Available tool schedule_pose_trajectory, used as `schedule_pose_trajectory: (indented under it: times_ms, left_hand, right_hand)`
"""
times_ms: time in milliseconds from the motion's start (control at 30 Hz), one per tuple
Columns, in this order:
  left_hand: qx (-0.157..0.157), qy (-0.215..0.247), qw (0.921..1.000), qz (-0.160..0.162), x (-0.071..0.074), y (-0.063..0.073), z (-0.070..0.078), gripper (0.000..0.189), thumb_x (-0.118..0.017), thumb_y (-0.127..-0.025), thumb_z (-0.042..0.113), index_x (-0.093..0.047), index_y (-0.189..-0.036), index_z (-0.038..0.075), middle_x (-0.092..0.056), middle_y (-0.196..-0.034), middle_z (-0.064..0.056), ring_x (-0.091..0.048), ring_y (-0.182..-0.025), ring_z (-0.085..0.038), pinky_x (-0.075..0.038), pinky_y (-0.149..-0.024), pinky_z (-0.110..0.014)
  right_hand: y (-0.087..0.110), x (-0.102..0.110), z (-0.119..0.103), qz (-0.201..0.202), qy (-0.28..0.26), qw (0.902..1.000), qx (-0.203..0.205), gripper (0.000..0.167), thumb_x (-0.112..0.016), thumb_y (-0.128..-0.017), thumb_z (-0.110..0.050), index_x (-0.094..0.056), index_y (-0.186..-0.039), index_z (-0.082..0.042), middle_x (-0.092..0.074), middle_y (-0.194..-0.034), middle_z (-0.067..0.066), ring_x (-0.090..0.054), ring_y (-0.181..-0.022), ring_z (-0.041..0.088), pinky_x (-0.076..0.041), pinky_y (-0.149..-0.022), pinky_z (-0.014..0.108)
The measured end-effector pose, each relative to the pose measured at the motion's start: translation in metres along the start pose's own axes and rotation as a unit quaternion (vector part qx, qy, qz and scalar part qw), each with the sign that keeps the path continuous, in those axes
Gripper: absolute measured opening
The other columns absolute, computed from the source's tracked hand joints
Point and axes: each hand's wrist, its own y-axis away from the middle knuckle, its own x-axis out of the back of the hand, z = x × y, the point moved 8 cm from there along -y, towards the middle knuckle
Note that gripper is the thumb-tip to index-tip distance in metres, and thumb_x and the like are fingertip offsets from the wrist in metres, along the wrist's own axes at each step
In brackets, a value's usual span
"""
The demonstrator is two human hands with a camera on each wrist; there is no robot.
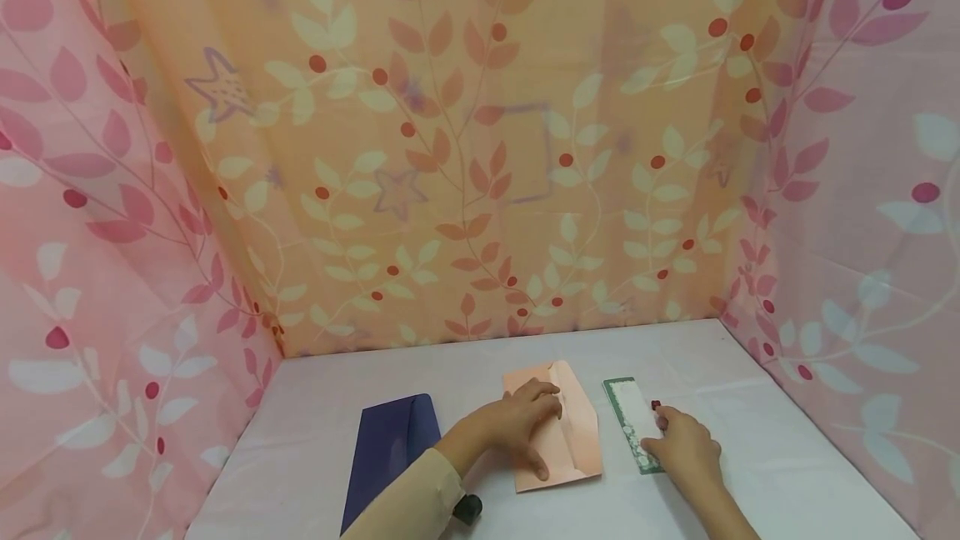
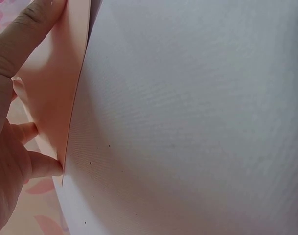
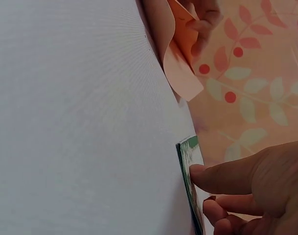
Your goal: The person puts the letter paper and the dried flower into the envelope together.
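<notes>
My left hand [image 1: 517, 421] rests with spread fingers on a peach envelope [image 1: 579, 415], whose flap faces right. In the left wrist view the thumb [image 2: 29, 36] and fingertips touch the paper. To the right lies a long white card with a green floral border [image 1: 626, 411], which looks like a thin stack in the right wrist view. My right hand [image 1: 688, 444] has its thumb [image 3: 222, 176] on the card's face and curled fingers at the right edge. A small dark red thing [image 1: 656, 404] shows by those fingertips; its kind is unclear.
A dark blue envelope [image 1: 382, 440] lies at the left, partly behind the left sleeve [image 1: 416, 498]. A black rounded object [image 1: 468, 509] shows beside that sleeve. A white cloth [image 1: 787, 457] covers the table, and patterned curtains [image 1: 465, 148] enclose its back and sides.
</notes>
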Motion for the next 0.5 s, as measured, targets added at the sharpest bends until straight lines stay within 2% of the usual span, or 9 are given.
schedule_pose_trajectory:
  times_ms: [100,233,333,500]
  left_hand:
    - [0.001,0.003,1.0,0.0,-0.0003,-0.0003,-0.0002,0.083,-0.088,-0.061,0.069,-0.047,-0.126,0.038,-0.027,-0.162,0.009,-0.026,-0.149,-0.012,-0.037,-0.106,-0.073]
    - [0.0,0.005,1.0,-0.002,-0.0016,-0.0004,-0.0004,0.083,-0.087,-0.061,0.069,-0.047,-0.126,0.038,-0.026,-0.162,0.01,-0.025,-0.15,-0.012,-0.036,-0.106,-0.074]
    - [0.0,0.005,1.0,-0.004,-0.0024,-0.0005,-0.0005,0.083,-0.086,-0.061,0.07,-0.047,-0.126,0.038,-0.026,-0.162,0.011,-0.025,-0.15,-0.013,-0.036,-0.106,-0.074]
    - [0.002,0.003,1.0,-0.003,-0.0024,-0.0015,-0.0026,0.083,-0.086,-0.06,0.071,-0.047,-0.126,0.038,-0.026,-0.162,0.011,-0.025,-0.15,-0.014,-0.035,-0.106,-0.075]
  right_hand:
    - [0.0008,0.0005,-0.0002,-0.007,0.003,0.9999,-0.008,0.065,-0.089,-0.075,-0.022,-0.063,-0.125,0.009,-0.071,-0.108,0.022,-0.064,-0.091,0.042,-0.042,-0.073,0.055]
    - [0.0028,0.0011,-0.0027,-0.023,0.049,0.9984,-0.017,0.057,-0.089,-0.076,-0.028,-0.068,-0.115,0.008,-0.07,-0.101,0.027,-0.062,-0.085,0.04,-0.043,-0.072,0.057]
    - [0.0045,0.0,-0.0033,-0.038,0.077,0.996,-0.025,0.055,-0.088,-0.077,-0.032,-0.07,-0.111,0.007,-0.069,-0.102,0.031,-0.062,-0.084,0.041,-0.044,-0.073,0.059]
    - [0.0039,-0.0001,-0.0035,-0.044,0.066,0.9963,-0.035,0.054,-0.087,-0.078,-0.031,-0.069,-0.111,0.007,-0.068,-0.11,0.032,-0.062,-0.088,0.043,-0.043,-0.075,0.061]
